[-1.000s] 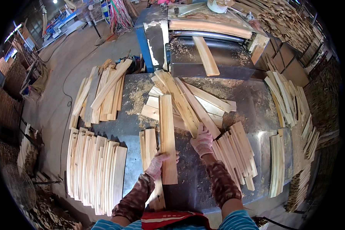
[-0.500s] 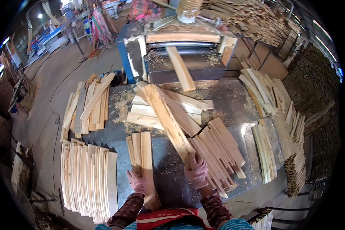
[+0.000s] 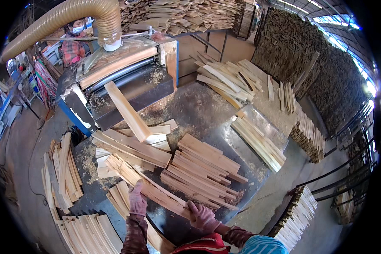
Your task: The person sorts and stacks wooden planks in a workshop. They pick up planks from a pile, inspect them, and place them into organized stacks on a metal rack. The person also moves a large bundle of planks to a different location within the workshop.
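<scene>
Both my hands wear pinkish work gloves. My right hand (image 3: 202, 216) is closed round the near end of a long, rough-edged wooden board (image 3: 161, 193). My left hand (image 3: 137, 200) grips the same board's left edge, nearer its middle. The board slants from far left to near right, its far end above other boards. Beneath my left hand lies a small stack of boards (image 3: 119, 199). To the right of the held board is a fanned pile of reddish boards (image 3: 201, 169). Ahead, one board (image 3: 127, 112) sticks out of a planing machine (image 3: 133, 91).
A thick ribbed hose (image 3: 61, 25) joins the machine's top; a person (image 3: 74, 44) stands behind it. Pale boards (image 3: 258, 142) lie at the metal table's right edge. More stacks (image 3: 89, 233) stand near left, with a stack (image 3: 298, 216) on the floor at right.
My left hand has left the small stack and taken hold of the long board. The board has swung flatter across my front. My view has turned right, and the machine's board sticks out further.
</scene>
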